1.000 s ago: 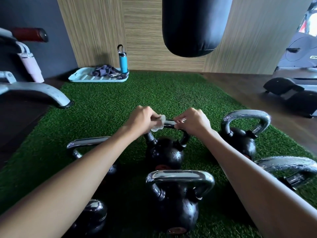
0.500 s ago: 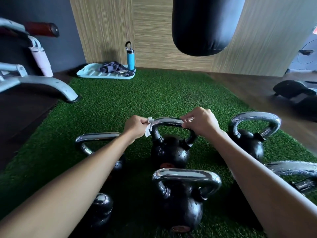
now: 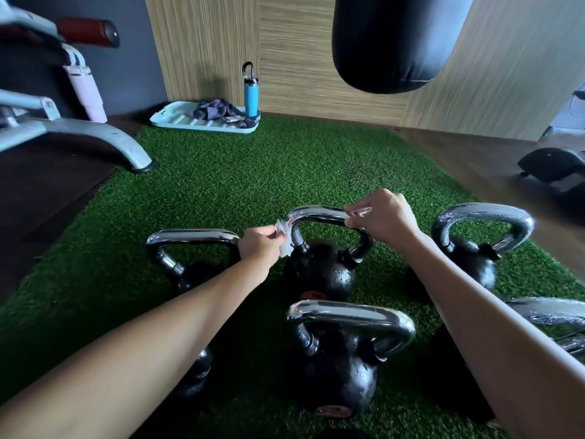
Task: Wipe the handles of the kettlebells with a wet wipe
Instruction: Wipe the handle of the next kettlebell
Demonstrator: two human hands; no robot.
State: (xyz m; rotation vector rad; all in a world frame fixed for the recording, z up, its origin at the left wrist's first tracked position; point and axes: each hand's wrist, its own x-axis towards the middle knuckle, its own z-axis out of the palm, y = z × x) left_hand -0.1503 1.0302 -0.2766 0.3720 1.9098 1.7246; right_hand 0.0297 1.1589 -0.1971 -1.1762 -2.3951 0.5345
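The left hand [image 3: 259, 245] pinches the wet wipe [image 3: 282, 237] and the right hand [image 3: 386, 217] grips the handle [image 3: 316, 212] beside that pinch, which might drop the wipe if it slackens.

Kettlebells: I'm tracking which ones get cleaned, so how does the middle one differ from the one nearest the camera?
The middle kettlebell is being handled: the left hand pinches a wet wipe against its handle and the right hand holds it; the near kettlebell is untouched. The middle kettlebell's handle is rounder, the near kettlebell's squarer. Both are black and upright.
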